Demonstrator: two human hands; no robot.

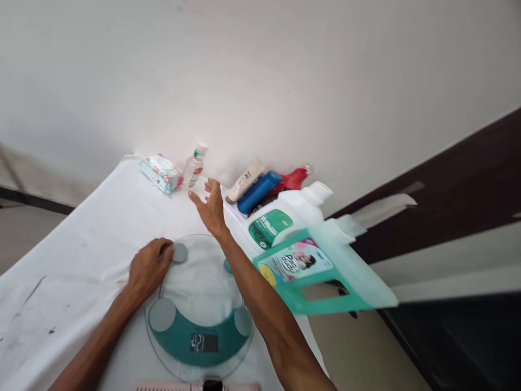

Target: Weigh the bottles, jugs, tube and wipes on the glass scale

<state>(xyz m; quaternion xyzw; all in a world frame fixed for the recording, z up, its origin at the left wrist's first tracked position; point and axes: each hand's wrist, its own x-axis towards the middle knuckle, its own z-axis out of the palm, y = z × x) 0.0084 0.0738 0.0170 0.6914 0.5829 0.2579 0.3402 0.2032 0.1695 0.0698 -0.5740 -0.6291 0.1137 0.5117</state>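
Observation:
A round glass bathroom scale (203, 355) with a teal band lies on the white-clothed table; its small display is lit. At its upper left rim, beside a grey round pad (179, 252), my left hand (151, 265) has its fingers curled in against the glass edge. Beyond the scale's far edge, my right hand (212, 209) is raised, thumb and fingers apart, holding nothing. Closest to those fingertips stands a clear bottle with a white cap (193, 167). Part of the scale's right side is hidden by my right forearm.
A wipes packet (161, 172) sits at the far left. To the right are a cream tube (246, 182), a blue bottle (259, 191), a red bottle (293, 178), a white jug (299, 205) and a green jug (325, 271). A pink notebook (163, 386) lies at the near edge.

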